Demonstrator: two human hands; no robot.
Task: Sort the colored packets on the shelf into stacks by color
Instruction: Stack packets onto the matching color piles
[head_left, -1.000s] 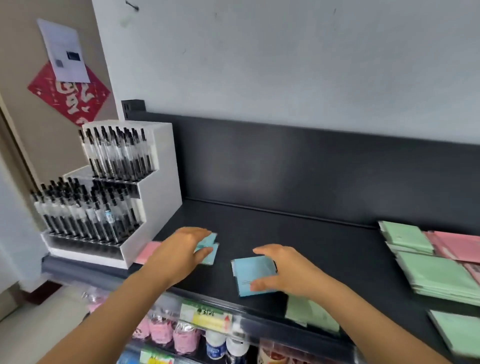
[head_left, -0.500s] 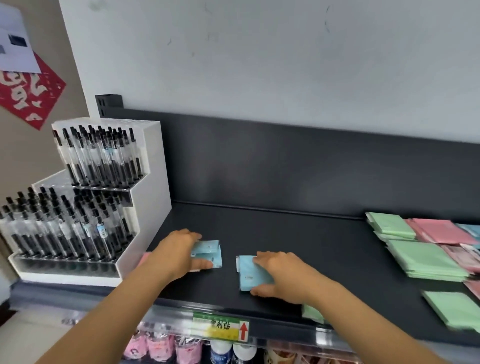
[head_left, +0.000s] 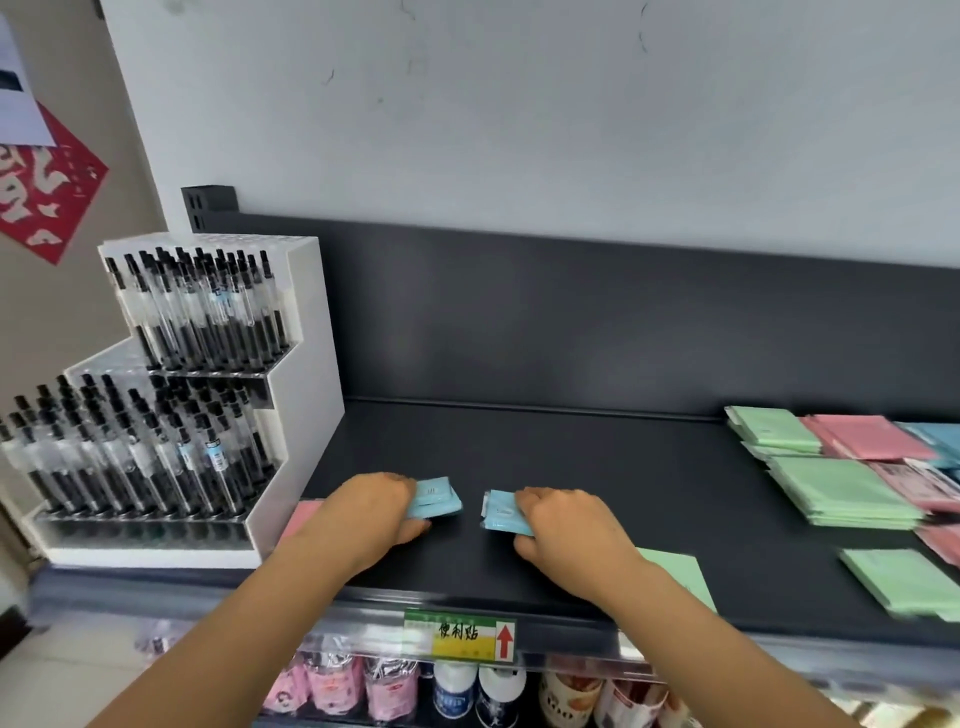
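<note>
Bare forearms (head_left: 244, 623), bare left hand (head_left: 374, 512), bare right hand (head_left: 566, 530)

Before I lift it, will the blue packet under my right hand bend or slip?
Likely light and floppy: the blue packet looks thin and flat. Its glossy-looking wrap may slip on the smooth shelf, so pinch firmly.

Pen rack (head_left: 208, 395) left of packets (head_left: 841, 488)

Your black shelf (head_left: 571, 457): white pen rack (head_left: 306, 415) far left, pink packet (head_left: 301, 512) just beside it, blue pile (head_left: 436, 496) and second blue pile (head_left: 501, 512) mid-front, green packet (head_left: 675, 566) near front edge, green stacks (head_left: 841, 493) and pink stacks (head_left: 872, 436) off right.
</note>
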